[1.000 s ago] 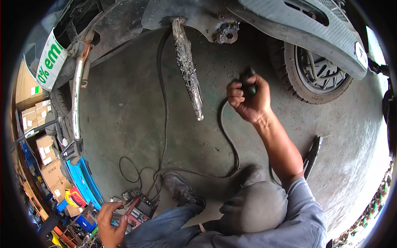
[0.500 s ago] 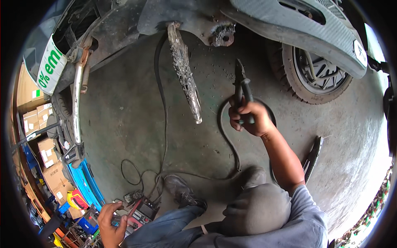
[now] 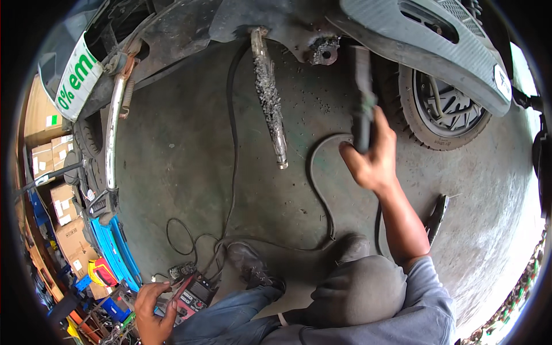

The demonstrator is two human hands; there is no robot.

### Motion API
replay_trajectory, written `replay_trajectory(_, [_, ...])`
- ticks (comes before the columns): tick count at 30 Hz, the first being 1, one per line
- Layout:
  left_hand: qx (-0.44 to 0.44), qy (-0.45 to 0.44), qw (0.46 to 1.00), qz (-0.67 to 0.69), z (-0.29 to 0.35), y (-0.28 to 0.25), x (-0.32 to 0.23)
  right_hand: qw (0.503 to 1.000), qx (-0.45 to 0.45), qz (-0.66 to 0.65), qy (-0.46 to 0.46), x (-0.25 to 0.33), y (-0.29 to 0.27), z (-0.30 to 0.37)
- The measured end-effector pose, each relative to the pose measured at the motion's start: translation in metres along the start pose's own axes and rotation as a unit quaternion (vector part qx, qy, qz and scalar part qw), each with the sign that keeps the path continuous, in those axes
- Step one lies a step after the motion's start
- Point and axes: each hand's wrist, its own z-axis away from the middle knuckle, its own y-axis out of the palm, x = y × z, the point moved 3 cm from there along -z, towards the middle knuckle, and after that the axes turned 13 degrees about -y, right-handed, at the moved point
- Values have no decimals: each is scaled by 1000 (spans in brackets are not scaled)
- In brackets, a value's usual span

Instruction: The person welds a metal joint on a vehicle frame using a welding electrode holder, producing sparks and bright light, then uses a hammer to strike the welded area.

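My right hand [image 3: 374, 158] is closed round a pair of dark-handled pliers [image 3: 362, 123], raised and blurred by motion. Its far end reaches up close to the grey ribbed panel [image 3: 397, 43] of a scooter. To the left of it, a metal bar [image 3: 268, 95] crusted with rough grey lumps extends from a dark frame plate. A lug with a hole [image 3: 326, 53], rough and crusted too, sticks out from the same plate. My left hand [image 3: 154, 310] rests low at the left, thumb and fingers apart, beside a red and black boxy device [image 3: 194, 296].
A black cable [image 3: 233, 144] winds across the floor, looping beside the device. Dark crumbs are scattered near the bar. A spoked wheel [image 3: 445, 109] stands at right, and a dark clamp-like tool [image 3: 438, 218] lies below it. Cardboard boxes [image 3: 72, 244] and a blue bin [image 3: 115, 247] line the left.
My right hand has moved up and to the right, carrying the pliers toward the grey panel. My left hand has stayed in place. The view has shifted slightly.
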Motion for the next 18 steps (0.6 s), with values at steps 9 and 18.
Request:
replay_trajectory(9, [4, -1, 1000, 27, 4, -4, -3, 950, -30, 26, -309, 31, -10, -3])
replay_trajectory(18, [17, 13, 1000, 6, 9, -3, 12, 924, -38, -213, -317, 24, 9, 9])
